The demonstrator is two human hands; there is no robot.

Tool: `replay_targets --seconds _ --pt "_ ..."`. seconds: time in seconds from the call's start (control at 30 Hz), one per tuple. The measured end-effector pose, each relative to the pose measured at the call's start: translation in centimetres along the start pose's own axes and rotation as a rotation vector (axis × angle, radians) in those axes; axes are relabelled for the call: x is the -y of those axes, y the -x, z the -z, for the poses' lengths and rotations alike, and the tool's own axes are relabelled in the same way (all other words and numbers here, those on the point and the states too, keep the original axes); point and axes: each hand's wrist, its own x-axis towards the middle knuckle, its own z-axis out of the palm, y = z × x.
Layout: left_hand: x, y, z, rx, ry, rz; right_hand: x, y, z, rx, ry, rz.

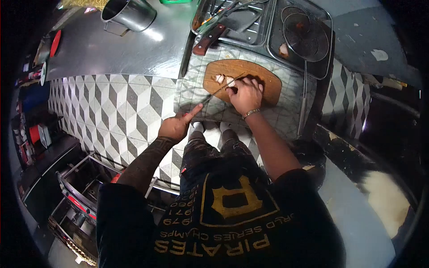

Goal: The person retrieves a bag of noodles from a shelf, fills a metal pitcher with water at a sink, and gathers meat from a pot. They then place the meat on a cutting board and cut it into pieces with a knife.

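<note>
My left hand [174,127] is closed around the handle of a knife, its index finger stretched along the back of the blade. The long thin knife [216,93] reaches over a wooden cutting board [272,87]. My right hand [247,94], with a bracelet at the wrist, presses down on a browned piece of meat that its fingers mostly cover. The blade lies right beside these fingertips. Small pale slices of meat [219,78] rest on the board to the left of the blade.
Behind the board, a cleaver with a brown handle [209,40] leans on a metal tray [255,37] of utensils. A strainer [305,38] lies on a second tray at right, its handle pointing toward me. A steel pot [128,15] stands on the metal counter [116,53] at left.
</note>
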Motion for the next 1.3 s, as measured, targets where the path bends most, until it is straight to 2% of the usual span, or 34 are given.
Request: replay_targets --seconds 0.17,0.23,0.37,0.43,0.47,0.53,0.6,0.67,0.73,0.8,0.87,0.97,1.07,1.3 --pt "-0.2 -2.8 -0.8 0.092 0.035 0.028 0.1 -0.2 0.3 0.016 0.001 0.025" --pt "-1.7 -5.4 -0.5 0.078 0.133 0.063 0.0 -0.1 0.6 0.015 -0.031 0.036" --pt "-0.9 -5.9 0.1 0.137 0.263 0.069 -1.5 0.9 1.3 -0.005 -0.063 0.057" --pt "0.7 -4.6 -0.7 0.099 0.271 0.05 -3.5 1.2 1.1 -0.193 -0.257 0.061" --pt "1.3 -3.5 -1.6 0.082 0.287 0.031 -4.7 1.7 0.8 -0.198 -0.257 0.056" --pt "1.4 -2.3 -2.1 0.038 0.256 0.03 -6.6 2.6 0.4 -0.164 -0.497 -0.313" --pt "0.7 -1.2 -1.3 0.022 0.268 0.054 -6.8 3.1 0.5 -0.145 -0.44 -0.335" --pt "-0.1 -0.1 -1.8 -0.13 0.283 0.036 -5.6 3.1 0.8 0.004 -0.594 -0.44" --pt "-1.2 0.8 -1.9 -0.181 0.308 0.056 -4.1 2.1 0.1 0.003 -0.58 -0.396" --pt "-2.5 1.6 -1.8 -0.125 0.305 0.16 -3.6 1.1 -1.5 0.008 -0.568 -0.344" --pt "-3.2 2.2 -2.2 -0.122 0.348 0.205 -4.1 1.1 -4.8 -0.038 -0.637 -0.426" --pt "-4.4 3.0 -2.4 -0.116 0.391 0.237 -2.2 1.0 -0.4 0.027 -0.481 -0.343" --pt "-6.0 3.0 -1.4 -0.047 0.445 0.281 -2.6 1.5 -0.1 0.075 -0.326 -0.249" --pt "-8.6 3.1 -1.6 0.013 0.492 0.323 -1.8 2.6 0.1 0.168 -0.343 -0.243"
